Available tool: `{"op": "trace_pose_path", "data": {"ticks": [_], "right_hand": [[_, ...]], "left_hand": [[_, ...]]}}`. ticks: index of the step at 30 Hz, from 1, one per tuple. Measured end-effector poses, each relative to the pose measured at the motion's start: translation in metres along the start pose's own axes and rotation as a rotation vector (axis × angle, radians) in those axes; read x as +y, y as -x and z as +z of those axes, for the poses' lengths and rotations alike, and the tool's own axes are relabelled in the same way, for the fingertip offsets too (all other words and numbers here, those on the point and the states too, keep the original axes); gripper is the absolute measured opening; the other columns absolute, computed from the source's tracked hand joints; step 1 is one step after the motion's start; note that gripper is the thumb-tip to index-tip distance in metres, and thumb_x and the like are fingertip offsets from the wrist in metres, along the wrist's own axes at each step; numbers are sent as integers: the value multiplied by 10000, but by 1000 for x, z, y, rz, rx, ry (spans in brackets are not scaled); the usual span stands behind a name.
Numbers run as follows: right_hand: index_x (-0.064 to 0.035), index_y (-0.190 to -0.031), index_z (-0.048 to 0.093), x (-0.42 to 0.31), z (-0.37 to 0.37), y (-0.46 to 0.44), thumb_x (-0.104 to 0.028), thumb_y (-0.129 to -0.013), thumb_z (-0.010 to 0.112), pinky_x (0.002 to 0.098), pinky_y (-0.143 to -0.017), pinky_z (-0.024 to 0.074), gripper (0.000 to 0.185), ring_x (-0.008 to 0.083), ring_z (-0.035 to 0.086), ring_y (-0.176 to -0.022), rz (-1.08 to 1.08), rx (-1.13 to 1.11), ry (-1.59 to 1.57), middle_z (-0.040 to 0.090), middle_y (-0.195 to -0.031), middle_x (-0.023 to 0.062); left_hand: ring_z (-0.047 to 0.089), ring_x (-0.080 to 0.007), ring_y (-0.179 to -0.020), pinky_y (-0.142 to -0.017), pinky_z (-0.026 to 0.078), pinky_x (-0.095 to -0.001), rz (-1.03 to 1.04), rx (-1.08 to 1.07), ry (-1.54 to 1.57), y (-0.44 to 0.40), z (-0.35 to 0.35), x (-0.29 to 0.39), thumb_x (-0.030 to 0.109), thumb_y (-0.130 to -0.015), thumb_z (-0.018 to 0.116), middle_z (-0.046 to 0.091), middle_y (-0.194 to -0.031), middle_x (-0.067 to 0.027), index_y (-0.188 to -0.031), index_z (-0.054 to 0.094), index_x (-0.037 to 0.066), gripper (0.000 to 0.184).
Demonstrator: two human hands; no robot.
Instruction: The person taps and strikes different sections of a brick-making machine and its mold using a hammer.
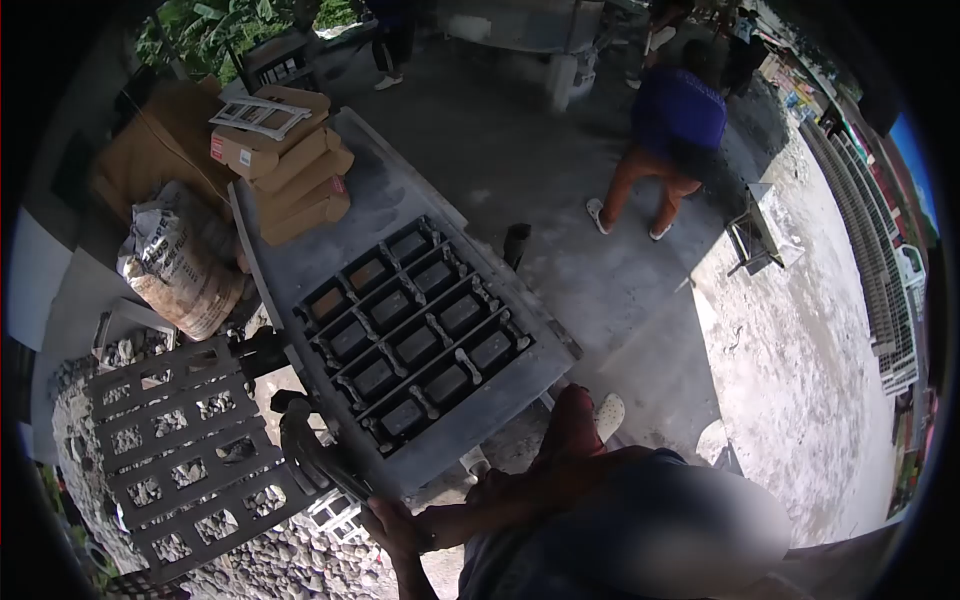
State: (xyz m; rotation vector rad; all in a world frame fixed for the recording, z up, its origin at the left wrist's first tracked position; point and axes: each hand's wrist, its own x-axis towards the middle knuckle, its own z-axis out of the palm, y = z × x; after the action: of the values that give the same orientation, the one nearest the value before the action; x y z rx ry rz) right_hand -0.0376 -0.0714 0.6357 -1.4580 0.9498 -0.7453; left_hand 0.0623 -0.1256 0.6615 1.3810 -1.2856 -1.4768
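Note:
Low in the view, my right hand [405, 525] reaches across from the right and closes at the lower end of a dark curved lever [325, 460]. My left hand [383, 520] comes up from the bottom edge and meets it there; the two overlap and their fingers show poorly. The lever joins a dark metal plate frame [185, 440] with rectangular openings, which hangs tilted over stones. Just right of it, a dark multi-cell block mould [420, 330] lies on a grey metal table [490, 395]. Grey lumps stick to the mould's dividers.
Brown cardboard boxes [300, 185] are stacked on the table's far end, topped by a white frame [262, 117]. A full sack [180, 265] stands left of the table. Stones [300, 560] cover the ground below. A person in blue [680, 115] bends over at the back right.

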Motion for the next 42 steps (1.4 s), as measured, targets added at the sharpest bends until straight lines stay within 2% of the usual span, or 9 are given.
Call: {"op": "trace_pose_path", "data": {"ticks": [2, 7, 13, 16, 22, 27, 35, 39, 42], "right_hand": [[3, -908, 567, -9, -7, -5, -215, -827, 558, 388, -659, 458, 233, 296, 579, -713, 83, -27, 84, 595, -756, 155], [9, -894, 569, -32, -20, 12, -247, -854, 520, 378, -620, 453, 264, 277, 585, -696, -3, -96, -57, 591, -727, 156], [-16, -868, 570, -20, -11, 18, -273, -863, 485, 375, -623, 450, 271, 278, 581, -698, 62, -98, -49, 590, -725, 145], [-12, -898, 567, -26, -13, 20, -260, -865, 492, 362, -627, 450, 262, 266, 582, -714, 173, -96, -91, 591, -741, 141], [-3, -957, 561, -77, -33, 12, -235, -869, 505, 336, -637, 451, 254, 242, 585, -745, 908, 22, -341, 591, -773, 133], [-5, -955, 547, -32, -31, 22, -216, -858, 536, 330, -610, 446, 232, 230, 581, -715, 371, -46, -196, 583, -745, 108], [-7, -952, 524, -14, -7, 32, -186, -842, 585, 320, -567, 438, 219, 210, 573, -667, 66, 121, -33, 569, -700, 68], [-9, -950, 512, -5, 12, 5, -171, -833, 610, 316, -546, 433, 223, 200, 570, -643, -173, 452, 106, 562, -678, 48], [-16, -903, 495, -9, 4, 9, -142, -830, 570, 292, -525, 413, 164, 178, 524, -567, 15, 219, -289, 517, -634, 37]], "left_hand": [[390, -93, -432, -378, 300, -229, 210, -115, 164, -3, -7, 8, 510, -922, 386, 397, -533, 10, -798, 489, 61, 478], [403, -106, -378, -347, 299, -227, 144, -156, 183, 14, 5, 51, 633, -874, 327, 412, -496, -13, -752, 495, 29, 638], [372, -98, -360, -341, 281, -219, 256, -94, 161, 18, 24, 40, 580, -899, 353, 387, -483, -3, -706, 470, 47, 579], [320, -80, -365, -341, 258, -232, -261, -151, 231, 5, 25, 12, 495, -931, 371, 356, -496, 10, -695, 416, 78, 481], [310, -87, -354, -330, 244, -234, -501, -56, 423, -11, 39, 22, 463, -950, 344, 346, -492, 4, -722, 390, 93, 436], [317, -85, -346, -325, 251, -227, -247, -5, 509, 9, 37, 39, 438, -958, 340, 337, -475, 5, -699, 381, 97, 430], [277, -61, -342, -309, 238, -215, -490, -104, 343, -3, 37, 16, 459, -959, 298, 305, -486, 31, -687, 371, 109, 449], [351, -48, -417, -377, 306, -202, -99, -99, 419, 4, 31, 70, 419, -961, 317, 367, -523, 10, -747, 378, 68, 416], [394, -62, -454, -411, 325, -211, 162, -145, 301, 7, 27, 63, 399, -954, 360, 419, -553, 4, -783, 412, 40, 401]]}}
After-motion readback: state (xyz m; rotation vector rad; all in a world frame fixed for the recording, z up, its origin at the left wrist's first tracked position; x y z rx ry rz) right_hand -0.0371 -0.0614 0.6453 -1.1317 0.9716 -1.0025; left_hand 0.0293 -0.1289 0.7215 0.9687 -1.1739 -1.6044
